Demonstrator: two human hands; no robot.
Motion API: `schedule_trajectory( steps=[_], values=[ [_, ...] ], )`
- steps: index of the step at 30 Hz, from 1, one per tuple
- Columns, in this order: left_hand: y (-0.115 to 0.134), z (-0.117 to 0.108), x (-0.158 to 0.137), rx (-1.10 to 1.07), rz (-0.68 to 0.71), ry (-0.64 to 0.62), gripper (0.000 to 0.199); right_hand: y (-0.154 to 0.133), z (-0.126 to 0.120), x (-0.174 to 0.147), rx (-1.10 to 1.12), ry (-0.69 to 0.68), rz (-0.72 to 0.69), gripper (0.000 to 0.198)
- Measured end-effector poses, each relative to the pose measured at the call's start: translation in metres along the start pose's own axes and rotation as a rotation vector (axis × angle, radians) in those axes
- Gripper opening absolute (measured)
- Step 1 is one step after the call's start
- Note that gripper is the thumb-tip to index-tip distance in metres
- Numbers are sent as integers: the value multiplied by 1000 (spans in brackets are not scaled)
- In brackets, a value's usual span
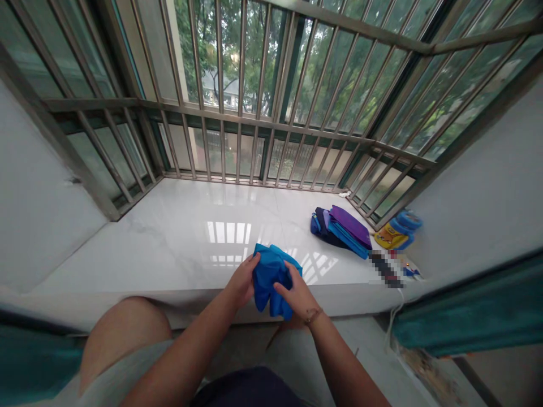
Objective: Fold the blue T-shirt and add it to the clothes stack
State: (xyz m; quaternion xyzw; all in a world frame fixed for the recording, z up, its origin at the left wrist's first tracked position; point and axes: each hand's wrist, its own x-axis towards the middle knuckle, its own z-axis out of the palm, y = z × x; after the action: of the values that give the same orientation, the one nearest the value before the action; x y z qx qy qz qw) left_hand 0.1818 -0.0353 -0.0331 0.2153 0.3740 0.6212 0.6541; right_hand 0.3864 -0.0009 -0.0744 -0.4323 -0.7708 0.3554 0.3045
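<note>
A bunched piece of bright blue cloth (271,271) hangs between my two hands, over the front edge of the white window ledge (178,232). Its exact kind does not show. My left hand (246,280) grips the cloth's left side, thumb near the top. On the other side, my right hand (294,291) holds it with thumb and fingers, a thin bracelet on that wrist. The lower folds dangle below the ledge's edge. To the right on the ledge lies a stack of folded cloths (343,229), purple, blue and dark navy.
Metal window bars (254,121) close off the ledge's back and sides. A blue and yellow container (396,230) stands at the right wall, near a blurred-out item (385,270) and a white cable (394,316). Teal curtains (475,305) hang at both sides.
</note>
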Motion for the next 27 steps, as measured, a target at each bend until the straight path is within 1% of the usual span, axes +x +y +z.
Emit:
schedule_trajectory(
  steps=[2, 4, 7, 10, 11, 13, 15, 17, 18, 19, 20, 22, 23, 24, 25, 26, 27],
  values=[
    [11, 2, -15, -52, -27, -47, 50, -22, 9, 3, 130, -17, 39, 65],
    [25, 1, -28, -70, -9, -48, 53, -40, 16, 6, 201, -40, 66, 53],
    [53, -1, -46, -79, 68, 13, 61, -53, 22, 8, 167, -54, 66, 36],
    [83, -2, -63, -36, 134, 119, 65, -53, 25, 6, 90, -90, 11, 17],
    [93, -2, -69, -15, 163, 168, 66, -52, 25, 5, 80, -111, -2, 15],
    [112, -4, -80, 22, 227, 272, 68, -49, 24, 2, 83, -131, -8, 19],
    [128, -7, -90, 41, 278, 362, 71, -50, 20, -1, 94, -111, -6, 26],
    [139, -9, -100, 50, 281, 417, 70, -56, 15, -6, 112, -96, -5, 28],
    [142, -9, -104, 53, 260, 423, 67, -61, 14, -9, 128, -111, -2, 26],
    [143, -9, -108, 55, 232, 415, 65, -68, 14, -12, 155, -160, -1, 23],
    [142, -7, -111, 60, 203, 393, 61, -77, 15, -17, 195, -232, -5, 31],
    [133, 0, -115, 88, 187, 344, 56, -97, 23, -26, 300, -409, -31, 73],
    [127, 4, -115, 111, 203, 327, 54, -107, 29, -30, 356, -482, -46, 83],
    [120, 8, -114, 139, 232, 320, 53, -115, 36, -34, 408, -520, -58, 79],
    [113, 11, -113, 165, 263, 315, 52, -122, 42, -36, 453, -514, -56, 66],
    [107, 14, -111, 188, 291, 312, 51, -127, 47, -38, 492, -470, -29, 56],
    [103, 15, -110, 204, 316, 314, 50, -129, 50, -38, 529, -410, 23, 57]
  ],
)
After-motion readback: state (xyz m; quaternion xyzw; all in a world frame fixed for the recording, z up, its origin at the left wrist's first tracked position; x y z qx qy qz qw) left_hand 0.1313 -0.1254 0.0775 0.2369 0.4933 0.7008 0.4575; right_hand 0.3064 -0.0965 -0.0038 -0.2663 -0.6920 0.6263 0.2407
